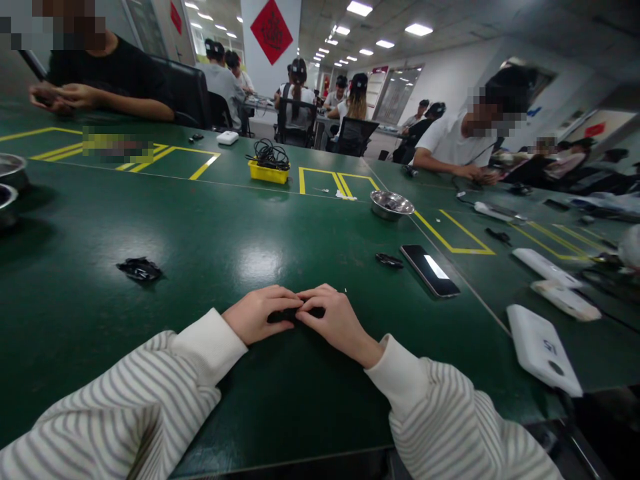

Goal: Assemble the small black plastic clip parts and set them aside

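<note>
Near the front middle of the green table, my left hand and my right hand meet at the fingertips. Both are closed around a small dark object, mostly hidden by the fingers; what it is cannot be made out. A crumpled black plastic piece lies to the left of my hands. Beyond my right hand are a small black bundle and a phone with a bright patch on its screen.
A metal bowl and a yellow box with black cables stand farther back. Two metal bowls are at the left edge. White devices, one a power bank shape, lie at right. People sit across the table.
</note>
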Available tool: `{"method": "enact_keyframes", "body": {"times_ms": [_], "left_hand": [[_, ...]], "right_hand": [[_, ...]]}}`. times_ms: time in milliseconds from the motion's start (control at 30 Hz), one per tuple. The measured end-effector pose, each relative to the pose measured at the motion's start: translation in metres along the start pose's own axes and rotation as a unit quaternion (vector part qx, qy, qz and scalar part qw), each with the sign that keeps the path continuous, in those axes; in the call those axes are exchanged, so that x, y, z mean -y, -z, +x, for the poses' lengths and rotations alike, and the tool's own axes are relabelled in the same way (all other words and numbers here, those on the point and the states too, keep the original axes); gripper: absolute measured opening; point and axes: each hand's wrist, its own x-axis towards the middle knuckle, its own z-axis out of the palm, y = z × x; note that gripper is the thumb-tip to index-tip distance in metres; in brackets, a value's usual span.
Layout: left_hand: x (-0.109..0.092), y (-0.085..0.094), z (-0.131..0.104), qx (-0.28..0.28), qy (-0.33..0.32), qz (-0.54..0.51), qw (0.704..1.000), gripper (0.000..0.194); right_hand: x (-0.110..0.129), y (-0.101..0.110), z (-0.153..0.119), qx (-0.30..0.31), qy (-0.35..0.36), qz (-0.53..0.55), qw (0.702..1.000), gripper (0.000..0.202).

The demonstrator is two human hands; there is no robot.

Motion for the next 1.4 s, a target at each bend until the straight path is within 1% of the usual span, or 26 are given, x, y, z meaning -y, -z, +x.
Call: {"method": "enact_keyframes", "body": {"times_ms": [233,400,500,567,600,667,700,767,833,933,1067,1200,1300,1400], "left_hand": [[0.001,-0.001,-0.002,-0.029,-0.034,0.008,0.999,0.029],[0.003,-0.001,-0.002,-0.033,-0.053,0.021,0.998,0.026],[0.004,-0.001,-0.001,-0.034,-0.058,0.033,0.997,0.025],[0.004,-0.001,-0.001,-0.035,-0.060,0.040,0.997,0.025],[0.004,-0.001,-0.001,-0.036,-0.060,0.042,0.997,0.025],[0.003,-0.001,-0.001,-0.039,-0.060,0.043,0.997,0.025],[0.003,-0.001,-0.001,-0.040,-0.059,0.042,0.997,0.025],[0.003,-0.001,-0.001,-0.044,-0.056,0.039,0.997,0.025],[0.003,-0.001,-0.001,-0.049,-0.050,0.036,0.997,0.025],[0.002,-0.001,-0.001,-0.053,-0.036,0.035,0.997,0.024],[0.001,-0.001,-0.001,-0.046,-0.021,0.035,0.998,0.024],[0.001,-0.001,0.000,-0.040,-0.020,0.033,0.998,0.025],[0.001,0.000,0.001,-0.032,-0.021,0.030,0.999,0.025],[0.001,0.000,0.001,-0.032,-0.025,0.032,0.999,0.025]], "right_hand": [[-0.002,0.000,-0.001,0.009,-0.009,0.005,1.000,0.007],[-0.001,-0.001,0.000,0.005,-0.011,0.000,1.000,0.008],[0.000,0.009,0.002,0.032,0.014,0.001,0.999,0.009],[-0.003,0.022,0.004,0.030,0.014,-0.010,0.999,0.012],[-0.006,0.029,0.004,0.015,-0.001,-0.028,1.000,0.014],[-0.014,0.042,0.004,-0.016,-0.052,-0.088,0.995,0.018],[-0.019,0.046,0.004,-0.017,-0.075,-0.118,0.990,0.020],[-0.026,0.050,0.003,0.003,-0.103,-0.166,0.981,0.023],[-0.031,0.050,0.002,0.028,-0.106,-0.194,0.975,0.024],[-0.031,0.045,0.001,0.041,-0.094,-0.207,0.973,0.022],[-0.029,0.040,0.002,0.024,-0.096,-0.201,0.975,0.013],[-0.030,0.040,0.005,0.005,-0.107,-0.176,0.979,0.013],[-0.028,0.043,0.007,0.031,-0.128,-0.171,0.976,0.010],[-0.023,0.047,0.007,0.098,-0.168,-0.168,0.967,0.006]]}}
